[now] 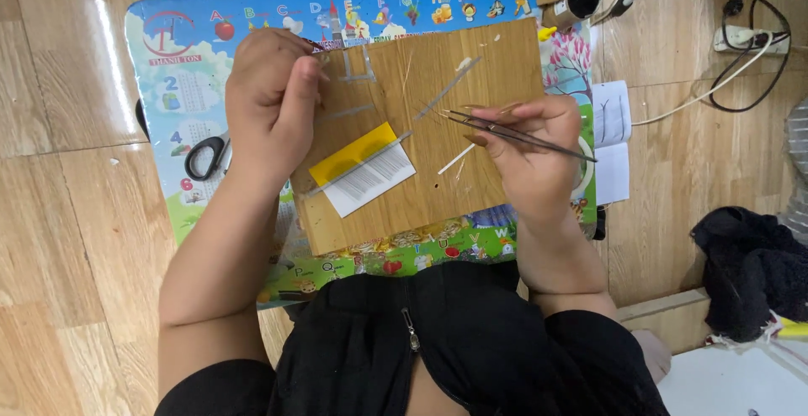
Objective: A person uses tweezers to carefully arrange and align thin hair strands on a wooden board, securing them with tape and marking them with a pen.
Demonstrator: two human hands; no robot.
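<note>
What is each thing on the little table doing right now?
left hand: closed in a fist, resting on the wooden board
right hand: pinching the tweezers
tweezers: held, tips together
wooden board: lying flat
scissors: lying on the table, partly hidden
yellow card: flat on the board

- The tabletop [168, 88] is printed in bright colours: a blue border, multicoloured alphabet letters, numbers and cartoon pictures on sky-blue and green.
- The board [471, 79] lying on it is mid-brown with a wood grain.
- The card [349, 157] is yellow, over a white paper [374, 184] with fine black lines.
- The tweezers [513, 134] are dark metal.
- The scissors [206, 157] have black handles.
- The floor [59, 214] is light wood-patterned planks.
- The garment [421, 340] is black.
</note>
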